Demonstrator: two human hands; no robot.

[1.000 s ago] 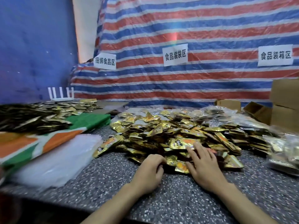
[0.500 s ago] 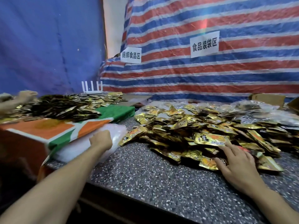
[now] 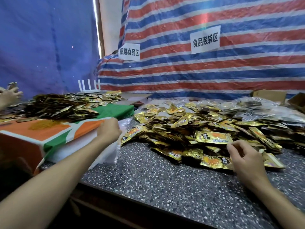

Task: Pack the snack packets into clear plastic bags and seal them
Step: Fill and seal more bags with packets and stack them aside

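Observation:
A big heap of gold snack packets (image 3: 189, 129) lies on the speckled stone table (image 3: 156, 179). A stack of clear plastic bags (image 3: 77, 146) sits at the table's left end, partly under an orange and green cloth. My left hand (image 3: 109, 131) reaches onto that stack with its fingers curled round a bag's edge; the fingertips are hidden. My right hand (image 3: 244, 156) hovers over the near edge of the heap, fingers loosely curled, and I see nothing held in it.
A second pile of packets (image 3: 57, 108) covers the orange and green cloth (image 3: 49, 133) on the left, where another person's hands (image 3: 9, 95) work. Filled clear bags (image 3: 247, 104) and cardboard boxes (image 3: 269, 95) stand at the back right. A white router (image 3: 89, 86) is by the tarp wall.
My left hand left the heap and swung left onto the clear bag stack. My right hand lifted off the packets and its fingers curled. My view turned left.

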